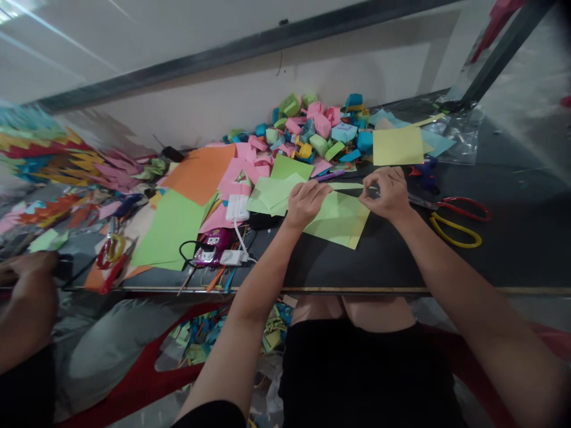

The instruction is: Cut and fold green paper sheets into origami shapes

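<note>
Between left fingers and right fingers, a narrow paper strip

No lettering, brand, number or sign is showing clearly enough to read. Beyond the left hand and a little to its right, a pale blue folded piece is bearing a faint purplish mark, too small to make out. Left of that hand, the purple power socket is appearing too blurred for reading.
</note>
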The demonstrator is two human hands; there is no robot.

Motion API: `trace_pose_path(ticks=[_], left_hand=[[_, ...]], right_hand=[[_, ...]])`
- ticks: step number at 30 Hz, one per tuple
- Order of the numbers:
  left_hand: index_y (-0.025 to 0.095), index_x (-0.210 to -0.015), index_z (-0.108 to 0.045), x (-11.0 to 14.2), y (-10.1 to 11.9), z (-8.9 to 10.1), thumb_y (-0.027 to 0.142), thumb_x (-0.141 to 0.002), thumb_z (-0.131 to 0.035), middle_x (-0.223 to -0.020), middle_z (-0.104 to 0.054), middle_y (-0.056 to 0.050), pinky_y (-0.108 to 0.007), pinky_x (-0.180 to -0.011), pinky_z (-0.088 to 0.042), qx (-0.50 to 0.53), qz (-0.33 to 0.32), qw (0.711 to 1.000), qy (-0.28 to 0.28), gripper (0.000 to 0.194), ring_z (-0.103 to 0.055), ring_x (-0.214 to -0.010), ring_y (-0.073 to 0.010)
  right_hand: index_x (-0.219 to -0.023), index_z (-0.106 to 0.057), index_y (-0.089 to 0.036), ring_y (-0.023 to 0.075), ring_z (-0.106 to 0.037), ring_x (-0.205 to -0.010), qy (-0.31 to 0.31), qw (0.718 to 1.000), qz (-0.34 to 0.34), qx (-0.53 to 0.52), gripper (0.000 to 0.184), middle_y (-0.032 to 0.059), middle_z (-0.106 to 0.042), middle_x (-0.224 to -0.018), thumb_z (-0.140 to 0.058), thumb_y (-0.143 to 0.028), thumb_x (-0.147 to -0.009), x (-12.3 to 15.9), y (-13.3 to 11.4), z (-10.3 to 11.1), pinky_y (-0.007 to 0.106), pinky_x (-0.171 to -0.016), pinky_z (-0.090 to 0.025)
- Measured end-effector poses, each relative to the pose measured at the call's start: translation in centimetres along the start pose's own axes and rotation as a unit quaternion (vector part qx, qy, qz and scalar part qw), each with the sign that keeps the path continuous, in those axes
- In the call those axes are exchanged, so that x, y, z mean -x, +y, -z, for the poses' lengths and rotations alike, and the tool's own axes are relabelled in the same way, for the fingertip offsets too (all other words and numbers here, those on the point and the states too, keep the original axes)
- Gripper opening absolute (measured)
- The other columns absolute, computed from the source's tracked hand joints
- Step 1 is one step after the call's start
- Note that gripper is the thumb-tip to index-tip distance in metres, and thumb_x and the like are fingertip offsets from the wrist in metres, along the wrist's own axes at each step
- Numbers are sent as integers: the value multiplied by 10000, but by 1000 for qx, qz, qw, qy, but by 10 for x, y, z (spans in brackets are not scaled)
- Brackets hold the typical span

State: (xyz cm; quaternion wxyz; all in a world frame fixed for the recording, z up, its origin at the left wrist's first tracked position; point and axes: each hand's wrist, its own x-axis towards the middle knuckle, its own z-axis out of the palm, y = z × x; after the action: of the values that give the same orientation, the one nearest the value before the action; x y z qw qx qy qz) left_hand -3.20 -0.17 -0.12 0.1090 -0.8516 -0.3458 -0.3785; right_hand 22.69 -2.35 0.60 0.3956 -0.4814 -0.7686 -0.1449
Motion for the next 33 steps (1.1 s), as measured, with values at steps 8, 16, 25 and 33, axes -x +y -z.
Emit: trace_pose_path(ticks=[8, 16, 25, 33], left_hand=[[296, -1121, -751, 4, -8, -4, 293, -1052, -527, -1118, -816, -51, -422, -1101, -399, -43, 83, 995, 20, 234, -713, -1160, -223], [266, -1127, -738, 0, -17, 12, 269, -1075, -471, -1153, -812, -48, -359, -1048, -462, -97, 52, 994, -7, 272, -719, -1195, -194], [263, -1267, -695, 4, -6, 0, 549, -939, -685, -1279, -743, -158, -543, -1155, -403, -20, 172, 974, 144, 435, -592, -1379, -330], [216, -1187, -676, -20, -6, -22, 599, -907, -709, -1053, -754, -93, -315, -794, -599, 424, 410, 804, 75, 476, -756, -968, -197]], right_hand=[[-839, -530, -259, 280, -660, -904, 23, 999, -41, 20, 169, 35, -673, -846, -609, -179, -713, -4, 15, 2, 497, -946, -499], [-1000, -638, -232, 308, -688, -977, 41, 998, -49, -12, 198, 88, -729, -952, -618, -325, -827, -5, 9, 11, 504, -976, -507], [-1162, -782, -229, 298, -756, -1085, -161, 966, -98, -180, 386, 118, -804, -1175, -515, -476, -1032, -8, -39, -9, 476, -986, -564], [-810, -760, -191, 233, -773, -656, -147, 686, -418, -577, 616, 144, -828, -947, -866, -762, -605, -13, -37, -9, 338, -585, -641]])
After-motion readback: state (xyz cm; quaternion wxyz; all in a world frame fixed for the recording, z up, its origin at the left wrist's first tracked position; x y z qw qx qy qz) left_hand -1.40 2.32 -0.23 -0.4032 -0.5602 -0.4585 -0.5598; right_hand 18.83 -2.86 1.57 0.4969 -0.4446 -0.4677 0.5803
